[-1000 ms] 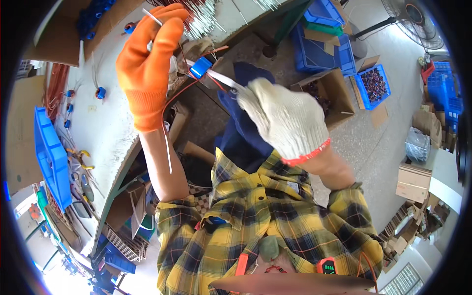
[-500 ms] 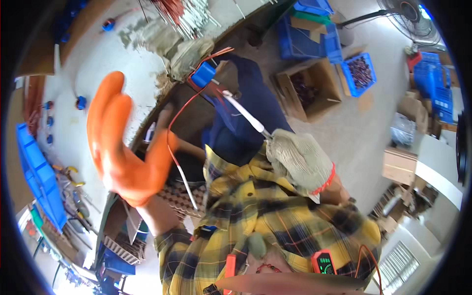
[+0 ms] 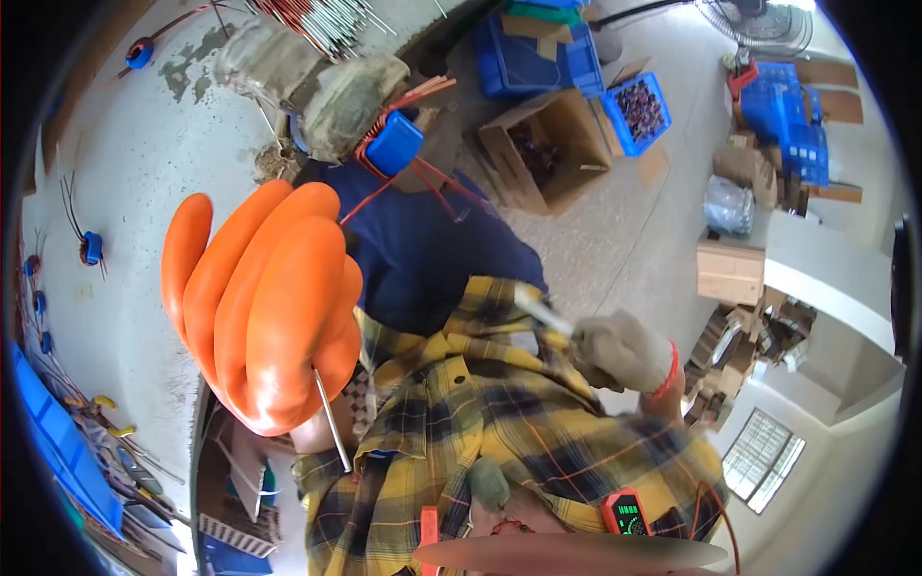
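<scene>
A blue ring-shaped coil (image 3: 395,144), wound with reddish copper wire, sits at the bench edge against a cloth-wrapped lump (image 3: 353,106). One red wire (image 3: 363,202) runs from it to my left hand (image 3: 269,307), in an orange rubber glove. The fingers are curled closed round that wire, and its pale end (image 3: 331,422) sticks out below the glove. My right hand (image 3: 619,353), in a grey knit glove with a red cuff, is closed on a slim white tool (image 3: 543,311). The tool points left over my shirt, away from the coil, and is blurred by motion.
More blue coils (image 3: 91,248) lie on the pale bench (image 3: 144,326). A bundle of wires (image 3: 322,21) rests at its far end. A cardboard box (image 3: 547,158), blue bins (image 3: 538,62) and a fan (image 3: 754,27) stand on the floor side. Hand tools (image 3: 115,422) lie at left.
My left hand has gone from open to closed round the red wire, pulling its end left. My right hand has drawn the white tool back from the coil, right and downward. The view has shifted.
</scene>
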The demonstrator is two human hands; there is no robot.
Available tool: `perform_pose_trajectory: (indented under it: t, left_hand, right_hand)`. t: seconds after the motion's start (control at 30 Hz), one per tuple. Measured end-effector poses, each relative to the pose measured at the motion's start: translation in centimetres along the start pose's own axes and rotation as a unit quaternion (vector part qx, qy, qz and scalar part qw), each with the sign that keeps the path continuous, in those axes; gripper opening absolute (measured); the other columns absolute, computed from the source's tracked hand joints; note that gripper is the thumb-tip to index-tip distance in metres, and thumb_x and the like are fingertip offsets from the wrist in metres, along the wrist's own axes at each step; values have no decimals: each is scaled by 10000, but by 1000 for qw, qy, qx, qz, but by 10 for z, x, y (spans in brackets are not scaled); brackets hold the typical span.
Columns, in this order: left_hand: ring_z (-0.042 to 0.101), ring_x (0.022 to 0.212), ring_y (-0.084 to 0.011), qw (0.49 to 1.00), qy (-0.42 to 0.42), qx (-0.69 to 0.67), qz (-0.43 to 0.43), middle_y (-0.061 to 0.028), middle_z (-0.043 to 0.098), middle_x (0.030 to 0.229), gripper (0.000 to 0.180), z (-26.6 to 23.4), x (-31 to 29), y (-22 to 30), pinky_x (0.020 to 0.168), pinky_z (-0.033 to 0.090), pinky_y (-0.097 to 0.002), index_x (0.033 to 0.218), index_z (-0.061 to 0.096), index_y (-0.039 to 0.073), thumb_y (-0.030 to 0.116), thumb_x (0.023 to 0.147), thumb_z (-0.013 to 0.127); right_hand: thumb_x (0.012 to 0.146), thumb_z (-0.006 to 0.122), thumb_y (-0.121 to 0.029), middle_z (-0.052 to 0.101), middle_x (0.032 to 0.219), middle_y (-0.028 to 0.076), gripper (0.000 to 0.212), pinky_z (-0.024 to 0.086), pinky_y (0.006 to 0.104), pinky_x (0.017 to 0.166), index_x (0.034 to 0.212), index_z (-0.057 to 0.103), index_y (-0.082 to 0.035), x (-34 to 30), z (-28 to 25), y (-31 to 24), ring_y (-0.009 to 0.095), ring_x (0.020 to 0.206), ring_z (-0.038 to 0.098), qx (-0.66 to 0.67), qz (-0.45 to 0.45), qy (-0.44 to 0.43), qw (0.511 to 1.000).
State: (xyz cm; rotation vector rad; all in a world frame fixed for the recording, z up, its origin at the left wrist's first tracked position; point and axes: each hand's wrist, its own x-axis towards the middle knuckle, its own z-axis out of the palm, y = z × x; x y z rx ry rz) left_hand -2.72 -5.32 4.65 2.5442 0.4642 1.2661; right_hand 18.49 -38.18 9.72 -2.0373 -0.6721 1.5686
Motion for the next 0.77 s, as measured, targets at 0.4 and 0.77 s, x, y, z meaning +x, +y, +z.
perform_pose_trajectory:
  t: [0.4,0.77]
  left_hand:
    - [694,1172,-132,907,45,-325,-263,-48,824,1219,329,44,69,-22,1057,512,-318,1278,825,-9,237,1065,773]
    - [592,1490,-360,968,82,-154,-181,-182,682,1553,642,19,36,-29,1315,374,-459,1528,660,-29,432,1083,708]
  right_hand:
    - [1065,746,-329,754,836,178,231,560,507,627,1052,707,-101,114,17,-102,435,762,742,-361,-340,308,812]
    - [1138,682,-386,726,802,30,298,540,331,694,1175,744,-98,129,38,-60,136,768,716,130,-179,-40,974]
